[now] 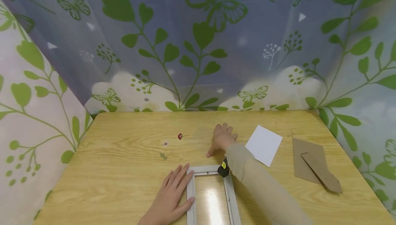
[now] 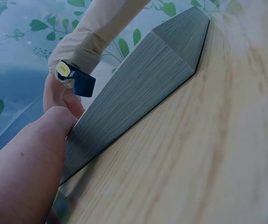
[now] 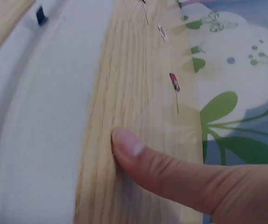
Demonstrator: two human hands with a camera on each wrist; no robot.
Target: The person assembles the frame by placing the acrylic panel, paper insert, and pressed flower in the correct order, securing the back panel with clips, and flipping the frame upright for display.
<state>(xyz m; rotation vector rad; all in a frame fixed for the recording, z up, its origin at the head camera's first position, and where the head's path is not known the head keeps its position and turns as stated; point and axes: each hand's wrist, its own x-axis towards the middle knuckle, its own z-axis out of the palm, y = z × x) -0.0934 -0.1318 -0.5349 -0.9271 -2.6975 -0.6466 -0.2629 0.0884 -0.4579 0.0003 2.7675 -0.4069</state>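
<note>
My left hand [image 1: 171, 194] lies flat beside a silver-grey picture frame [image 1: 201, 170], its fingers straight along the left side and the thumb touching the bar. In the left wrist view the frame's brushed outer side [image 2: 138, 88] stands up from the tabletop. Beyond the frame, my right hand [image 1: 222, 138] reaches down to the table, fingers spread and bent, holding a faint clear sheet [image 3: 148, 109]. The thumb [image 3: 145, 158] rests at the sheet's edge; the other fingers are hidden in the right wrist view.
Left of the right hand lie a red dried flower [image 1: 180, 136], a pale flower [image 1: 165, 143] and a green leaf sprig [image 1: 165, 156]. White paper [image 1: 264, 146] and a brown backing board [image 1: 309, 156] with a stand flap [image 1: 323, 175] lie right. A patterned curtain [image 1: 173, 46] borders the table.
</note>
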